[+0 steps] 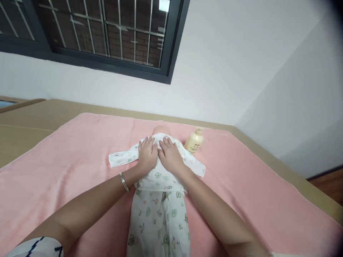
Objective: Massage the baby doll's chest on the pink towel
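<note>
Two hands (pixel 147 154) (pixel 170 155), seemingly one doll (pixel 161 129)

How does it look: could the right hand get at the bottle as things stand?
Probably yes. The right hand rests on the shirt, holding nothing, and the bottle is close by to the right. Only a sleeve seems to lie between, low enough to pass over.

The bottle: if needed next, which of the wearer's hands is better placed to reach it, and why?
Right, most likely. The right hand rests on the top, nearer the bottle, which is to its right. The left hand, also on the top, would probably have to reach across the right.
</note>
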Demonstrator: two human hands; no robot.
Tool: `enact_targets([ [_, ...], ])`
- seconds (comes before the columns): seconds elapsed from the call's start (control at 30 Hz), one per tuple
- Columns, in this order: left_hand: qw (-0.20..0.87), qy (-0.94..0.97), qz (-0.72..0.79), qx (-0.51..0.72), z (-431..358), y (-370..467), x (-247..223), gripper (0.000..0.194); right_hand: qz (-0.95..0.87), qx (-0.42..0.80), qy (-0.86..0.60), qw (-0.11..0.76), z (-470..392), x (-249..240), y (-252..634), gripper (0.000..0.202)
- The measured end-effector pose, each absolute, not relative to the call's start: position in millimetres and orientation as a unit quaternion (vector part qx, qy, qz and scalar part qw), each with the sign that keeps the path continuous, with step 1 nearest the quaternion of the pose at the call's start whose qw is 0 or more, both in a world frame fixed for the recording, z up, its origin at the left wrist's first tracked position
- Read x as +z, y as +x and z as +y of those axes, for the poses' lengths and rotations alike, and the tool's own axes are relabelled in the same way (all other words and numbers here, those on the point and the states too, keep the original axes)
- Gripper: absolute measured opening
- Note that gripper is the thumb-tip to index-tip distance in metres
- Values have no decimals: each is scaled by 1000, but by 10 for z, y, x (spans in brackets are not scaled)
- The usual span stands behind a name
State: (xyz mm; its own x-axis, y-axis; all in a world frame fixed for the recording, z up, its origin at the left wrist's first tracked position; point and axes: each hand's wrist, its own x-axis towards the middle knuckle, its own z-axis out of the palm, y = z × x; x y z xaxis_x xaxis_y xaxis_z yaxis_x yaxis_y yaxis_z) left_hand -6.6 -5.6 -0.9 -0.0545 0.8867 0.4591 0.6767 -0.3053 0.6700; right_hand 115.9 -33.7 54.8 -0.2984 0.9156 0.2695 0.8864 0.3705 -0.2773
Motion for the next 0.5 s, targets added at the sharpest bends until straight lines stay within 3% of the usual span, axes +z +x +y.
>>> enact_targets([
  [0.17, 127, 678, 570, 446, -70, -66, 8, 48, -789, 22, -559, 255, -330, 561, 1182, 55],
  [0.37, 126, 679, 577, 435, -68, -75, 4, 48, -805, 60, -552, 210, -336, 545, 1157, 46],
  [0.5, 127, 679, 580, 432, -63, -80, 2, 46, -794, 35, -537, 283, -340, 576, 1182, 50],
])
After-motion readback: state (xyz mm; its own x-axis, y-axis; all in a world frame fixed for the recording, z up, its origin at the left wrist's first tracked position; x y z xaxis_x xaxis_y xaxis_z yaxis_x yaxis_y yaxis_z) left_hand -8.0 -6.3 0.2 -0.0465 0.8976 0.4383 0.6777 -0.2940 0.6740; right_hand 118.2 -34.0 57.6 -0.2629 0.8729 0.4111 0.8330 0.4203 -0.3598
